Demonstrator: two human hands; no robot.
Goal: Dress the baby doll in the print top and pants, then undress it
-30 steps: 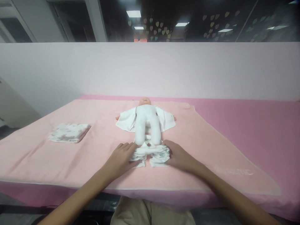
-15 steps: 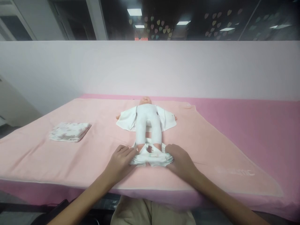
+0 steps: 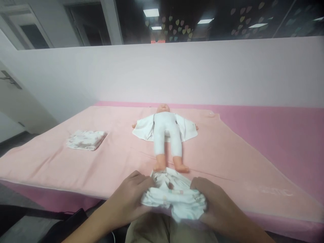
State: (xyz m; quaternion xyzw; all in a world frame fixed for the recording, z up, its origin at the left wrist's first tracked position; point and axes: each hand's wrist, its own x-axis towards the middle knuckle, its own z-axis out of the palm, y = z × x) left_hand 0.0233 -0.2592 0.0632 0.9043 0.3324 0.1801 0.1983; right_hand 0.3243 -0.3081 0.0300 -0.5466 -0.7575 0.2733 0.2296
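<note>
A baby doll (image 3: 164,125) lies on its back on the pink cover, head toward the wall, its white garment opened out to both sides and its feet bare. Just below the feet, a bunched white printed cloth garment (image 3: 177,199) hangs over the front edge. My left hand (image 3: 134,192) is closed on its left side, and my right hand (image 3: 212,199) grips its right side. The fingertips of both hands are partly hidden by the fabric.
A folded printed cloth (image 3: 86,140) lies on the left of the pink-covered table (image 3: 121,135). A white wall (image 3: 177,74) stands behind it. At the far left is a door (image 3: 12,98). My lap is below the front edge.
Both hands have drawn the bunched garment off the doll's feet, toward me and down to the table's front edge. The doll's feet now show fully. The view has shifted slightly left.
</note>
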